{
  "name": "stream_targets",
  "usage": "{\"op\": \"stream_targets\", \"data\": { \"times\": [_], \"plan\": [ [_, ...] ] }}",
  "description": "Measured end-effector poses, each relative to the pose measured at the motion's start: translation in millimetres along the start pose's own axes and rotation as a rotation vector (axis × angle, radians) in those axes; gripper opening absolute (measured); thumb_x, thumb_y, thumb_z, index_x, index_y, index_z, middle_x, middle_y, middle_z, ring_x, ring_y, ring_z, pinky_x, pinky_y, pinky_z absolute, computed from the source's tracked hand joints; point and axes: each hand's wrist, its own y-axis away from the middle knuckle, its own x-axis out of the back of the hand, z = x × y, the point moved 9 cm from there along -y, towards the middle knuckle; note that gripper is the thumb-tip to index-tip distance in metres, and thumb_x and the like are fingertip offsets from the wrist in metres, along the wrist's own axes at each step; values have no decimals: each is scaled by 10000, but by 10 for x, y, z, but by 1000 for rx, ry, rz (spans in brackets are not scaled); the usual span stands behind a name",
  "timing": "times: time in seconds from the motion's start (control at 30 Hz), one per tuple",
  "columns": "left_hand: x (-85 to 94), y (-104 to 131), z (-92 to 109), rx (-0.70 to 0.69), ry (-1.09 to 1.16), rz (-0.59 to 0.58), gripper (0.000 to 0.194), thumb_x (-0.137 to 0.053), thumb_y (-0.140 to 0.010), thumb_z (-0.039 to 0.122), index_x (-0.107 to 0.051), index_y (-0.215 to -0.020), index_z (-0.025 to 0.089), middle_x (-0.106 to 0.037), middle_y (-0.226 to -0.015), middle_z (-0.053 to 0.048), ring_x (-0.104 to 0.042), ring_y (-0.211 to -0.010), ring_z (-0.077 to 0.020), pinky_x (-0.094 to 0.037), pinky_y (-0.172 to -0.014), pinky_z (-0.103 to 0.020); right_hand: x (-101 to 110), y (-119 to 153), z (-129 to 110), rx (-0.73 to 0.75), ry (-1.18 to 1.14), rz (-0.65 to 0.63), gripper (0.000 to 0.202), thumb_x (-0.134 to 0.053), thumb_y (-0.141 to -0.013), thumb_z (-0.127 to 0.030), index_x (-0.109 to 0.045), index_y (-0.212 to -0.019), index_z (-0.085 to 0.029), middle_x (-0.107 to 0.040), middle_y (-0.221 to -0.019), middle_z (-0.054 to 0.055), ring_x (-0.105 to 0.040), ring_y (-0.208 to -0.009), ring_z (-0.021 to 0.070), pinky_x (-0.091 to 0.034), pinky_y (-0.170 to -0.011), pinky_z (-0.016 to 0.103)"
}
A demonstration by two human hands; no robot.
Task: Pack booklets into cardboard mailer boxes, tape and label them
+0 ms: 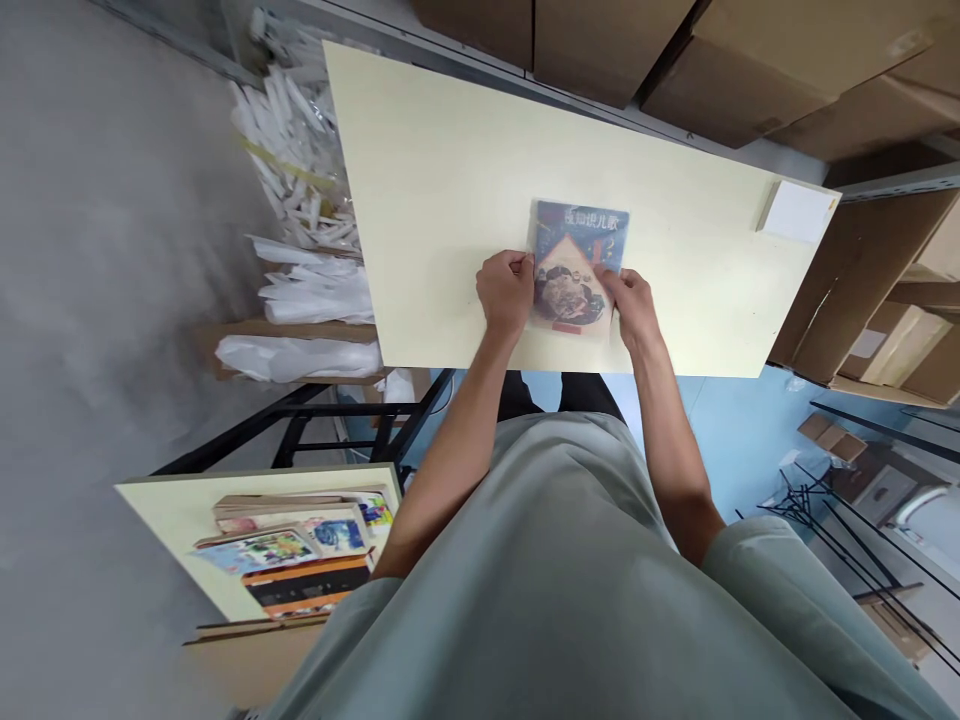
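Observation:
A small picture book (574, 290) in a clear plastic sleeve lies on the pale yellow table (450, 180), its cover blue at the top with a drawing below. My left hand (507, 292) is closed on the left edge of the sleeved book, thumb and fingers pinched together. On the opposite side, my right hand (631, 305) grips the right edge, with the thumb resting over the cover. Whether the book touches the tabletop all over cannot be told.
A white stack of paper or cards (799, 211) sits at the table's right end. Plastic bags (307, 280) and white rolls fill the left side. Several books (300, 540) lie on a lower board at left. Cardboard boxes (600, 45) line the back; an open carton (862, 270) stands right.

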Motion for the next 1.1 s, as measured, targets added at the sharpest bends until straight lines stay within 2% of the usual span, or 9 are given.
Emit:
{"op": "stream_targets", "data": {
  "times": [0.13,0.23,0.4,0.5,0.6,0.77,0.9,0.97,1.1],
  "plan": [
    [-23,-47,-104,-18,101,47,167,-688,-1043,343,-742,-927,236,-826,-966,-81,-773,-1002,-260,-571,-955,-343,-219,128,-142,136,-85,-46,624,-863,-897,-755,-676,-1239,-268,-793,-1182,63,-745,-1171,284,-682,-1035,473],
    [-45,-73,-158,-28,176,24,189,-718,-1039,382,-722,-916,240,-800,-941,-65,-765,-977,-248,-576,-922,-336,-268,184,-165,178,-118,-84,686,-841,-913,-770,-670,-1345,-265,-803,-1315,88,-738,-1290,315,-666,-1134,539],
    [25,102,-32,-118,436,-74,378,-800,-1040,556,-661,-895,236,-682,-822,-18,-727,-888,-203,-580,-787,-280,-92,254,-160,135,-194,-207,715,-817,-912,-831,-694,-1333,-267,-818,-1285,89,-762,-1303,331,-698,-1101,561],
    [17,282,-8,-78,630,-166,445,-859,-996,632,-660,-918,242,-604,-772,7,-712,-820,-182,-573,-712,-259,45,332,-210,106,-239,-286,725,-853,-884,-835,-705,-1317,-273,-825,-1287,87,-778,-1288,339,-707,-1088,571],
    [-14,436,-31,1,763,-186,403,-895,-970,609,-721,-986,246,-636,-777,7,-722,-787,-178,-579,-677,-262,144,407,-284,91,-262,-349,728,-863,-876,-835,-710,-1308,-269,-822,-1292,87,-784,-1286,346,-707,-1085,577],
    [-109,709,80,63,854,-207,301,-879,-971,534,-790,-1010,249,-773,-869,-16,-794,-893,-221,-651,-737,-306,264,457,-387,79,-269,-396,737,-894,-841,-834,-716,-1278,-268,-816,-1255,74,-769,-1305,346,-706,-1090,552],
    [-59,938,290,54,880,-160,277,-880,-968,510,-800,-985,245,-826,-944,-24,-830,-1035,-256,-694,-838,-341,332,439,-415,73,-246,-385,681,-894,-850,-816,-711,-1200,-262,-803,-1177,56,-770,-1256,331,-704,-1071,520],
    [19,1017,389,43,889,-116,321,-887,-966,552,-805,-993,243,-836,-972,-30,-831,-1108,-271,-700,-889,-348,351,428,-417,77,-236,-363,660,-892,-858,-803,-698,-1174,-258,-791,-1147,48,-768,-1224,321,-698,-1075,514],
    [169,1081,524,21,909,-94,544,-810,-966,780,-811,-966,236,-837,-994,-65,-814,-1169,-284,-691,-918,-344,338,427,-426,107,-206,-321,652,-871,-883,-798,-669,-1202,-266,-775,-1159,46,-750,-1218,313,-686,-1087,523]
  ]
}}
